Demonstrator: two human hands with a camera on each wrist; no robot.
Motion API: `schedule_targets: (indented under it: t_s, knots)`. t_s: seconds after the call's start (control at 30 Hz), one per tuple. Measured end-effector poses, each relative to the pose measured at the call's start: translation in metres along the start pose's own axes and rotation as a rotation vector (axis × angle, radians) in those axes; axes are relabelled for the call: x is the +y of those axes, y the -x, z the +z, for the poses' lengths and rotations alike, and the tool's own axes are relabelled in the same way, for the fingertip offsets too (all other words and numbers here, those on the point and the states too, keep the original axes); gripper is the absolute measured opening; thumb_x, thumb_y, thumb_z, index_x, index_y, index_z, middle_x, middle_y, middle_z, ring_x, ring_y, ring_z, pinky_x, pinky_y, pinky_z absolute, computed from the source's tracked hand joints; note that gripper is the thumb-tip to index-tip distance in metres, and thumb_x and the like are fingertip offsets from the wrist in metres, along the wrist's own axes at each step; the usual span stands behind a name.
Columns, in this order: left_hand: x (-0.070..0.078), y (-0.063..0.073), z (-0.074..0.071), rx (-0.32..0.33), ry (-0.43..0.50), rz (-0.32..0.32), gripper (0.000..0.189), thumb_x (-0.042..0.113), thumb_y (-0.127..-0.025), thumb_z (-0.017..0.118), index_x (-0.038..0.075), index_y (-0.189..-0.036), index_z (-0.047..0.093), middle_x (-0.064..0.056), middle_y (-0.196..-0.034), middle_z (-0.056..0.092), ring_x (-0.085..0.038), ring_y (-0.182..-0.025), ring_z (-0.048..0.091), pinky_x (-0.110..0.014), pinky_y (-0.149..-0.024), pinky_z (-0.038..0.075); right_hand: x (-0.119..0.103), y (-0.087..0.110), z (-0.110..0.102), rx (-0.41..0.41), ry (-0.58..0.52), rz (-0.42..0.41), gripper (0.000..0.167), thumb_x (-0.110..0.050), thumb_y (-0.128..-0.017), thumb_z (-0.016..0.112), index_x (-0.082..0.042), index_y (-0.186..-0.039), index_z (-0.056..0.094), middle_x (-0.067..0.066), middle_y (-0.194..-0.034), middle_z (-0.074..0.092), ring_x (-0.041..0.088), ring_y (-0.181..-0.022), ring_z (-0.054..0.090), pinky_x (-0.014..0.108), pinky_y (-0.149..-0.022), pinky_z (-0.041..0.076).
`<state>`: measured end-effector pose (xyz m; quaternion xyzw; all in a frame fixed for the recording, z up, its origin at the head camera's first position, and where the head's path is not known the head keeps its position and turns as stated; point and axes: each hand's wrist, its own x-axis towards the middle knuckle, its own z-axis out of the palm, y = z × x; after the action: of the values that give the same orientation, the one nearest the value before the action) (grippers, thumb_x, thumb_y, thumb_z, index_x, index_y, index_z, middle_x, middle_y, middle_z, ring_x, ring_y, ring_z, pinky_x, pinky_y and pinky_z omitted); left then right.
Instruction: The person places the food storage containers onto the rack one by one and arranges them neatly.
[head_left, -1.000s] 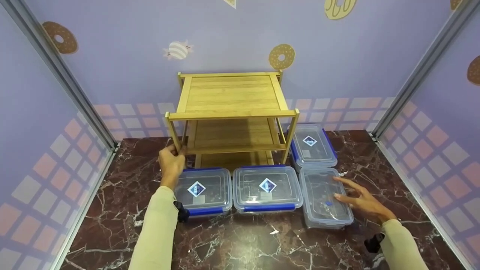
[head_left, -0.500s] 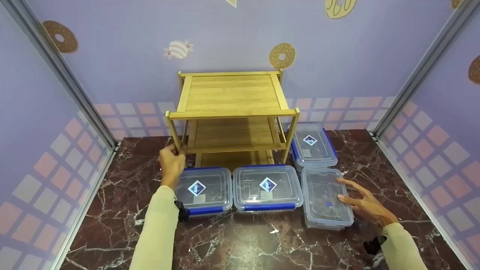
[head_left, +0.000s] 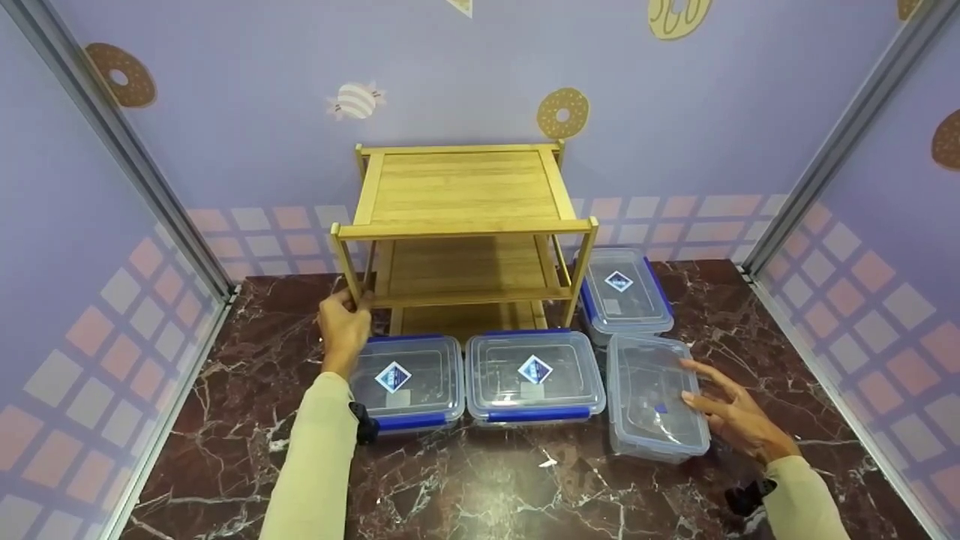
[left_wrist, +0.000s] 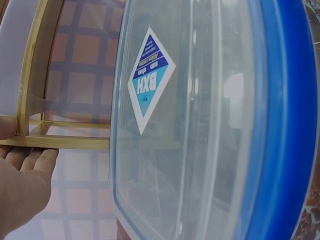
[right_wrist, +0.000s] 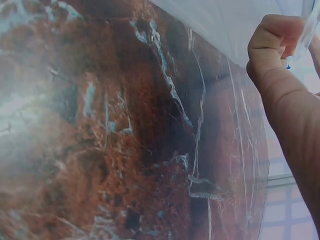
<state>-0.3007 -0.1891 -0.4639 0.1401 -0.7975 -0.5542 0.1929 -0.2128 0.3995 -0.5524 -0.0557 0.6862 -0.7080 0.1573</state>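
My left hand (head_left: 345, 324) grips the front left leg of a wooden shelf (head_left: 465, 187), just where the middle tier joins it. The left wrist view shows thumb and fingers on either side of that corner. At the right, my right hand (head_left: 742, 416) holds the right edge of a clear plastic food container (head_left: 652, 390), which has a small blue spot and stands slightly turned. In the right wrist view a bent thumb (right_wrist: 275, 40) presses on the translucent rim; the other fingers are mostly hidden. Two blue-clipped containers, left (head_left: 427, 382) and middle (head_left: 570, 382), stand before the shelf.
Another blue-clipped container (head_left: 630, 292) stands beside the shelf's right side, behind the held one. The dark marble surface (head_left: 450, 487) is bounded by a purple back wall (head_left: 465, 67) and side panels with metal corner posts (head_left: 840, 142).
The container at the right has shifted slightly rightward, away from the middle one, and turned a little, with my right hand moving along. My left hand has stayed on the shelf leg.
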Motion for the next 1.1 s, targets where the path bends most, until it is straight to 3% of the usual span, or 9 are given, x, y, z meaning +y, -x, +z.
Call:
schedule_targets:
  t_s: [0.13, 0.63, 0.87, 1.1]
  knots:
    - [-0.001, 0.000, 0.001, -0.001, -0.003, 0.006, 0.024, 0.012, -0.098, 0.064, -0.004, -0.114, 0.073, -0.022, -0.106, 0.073, -0.029, -0.095, 0.066, -0.041, -0.089, 0.050, -0.001, 0.005, -0.001, 0.017, -0.054, -0.031, 0.064, 0.002, -0.101, 0.054, -0.010, -0.158, 0.027, 0.014, -0.135, 0.053, 0.028, -0.112, 0.064, 0.051, -0.090, 0.055]
    - [-0.001, -0.001, 0.001, -0.007, 0.024, -0.013, 0.027, 0.011, -0.099, 0.063, -0.007, -0.117, 0.070, -0.025, -0.110, 0.072, -0.031, -0.099, 0.067, -0.041, -0.090, 0.051, -0.025, 0.030, 0.011, 0.075, -0.107, -0.090, 0.063, 0.003, -0.102, 0.050, -0.017, -0.159, 0.029, 0.015, -0.130, 0.057, 0.030, -0.112, 0.065, 0.051, -0.091, 0.055]
    - [-0.001, -0.001, 0.001, -0.004, 0.030, -0.011, 0.027, 0.011, -0.099, 0.063, -0.006, -0.118, 0.070, -0.024, -0.111, 0.072, -0.031, -0.100, 0.067, -0.041, -0.090, 0.051, -0.039, 0.030, 0.028, 0.027, -0.066, -0.156, 0.065, 0.005, -0.102, 0.049, -0.014, -0.160, 0.026, 0.016, -0.139, 0.047, 0.026, -0.118, 0.060, 0.047, -0.091, 0.055]
    - [-0.002, -0.001, 0.001, 0.000, 0.013, -0.003, 0.025, 0.012, -0.098, 0.063, -0.005, -0.114, 0.072, -0.022, -0.108, 0.073, -0.030, -0.099, 0.067, -0.040, -0.090, 0.051, -0.055, 0.020, 0.052, -0.087, -0.037, -0.286, 0.064, 0.012, -0.099, 0.047, -0.005, -0.158, 0.027, 0.018, -0.140, 0.050, 0.028, -0.120, 0.059, 0.050, -0.090, 0.055]
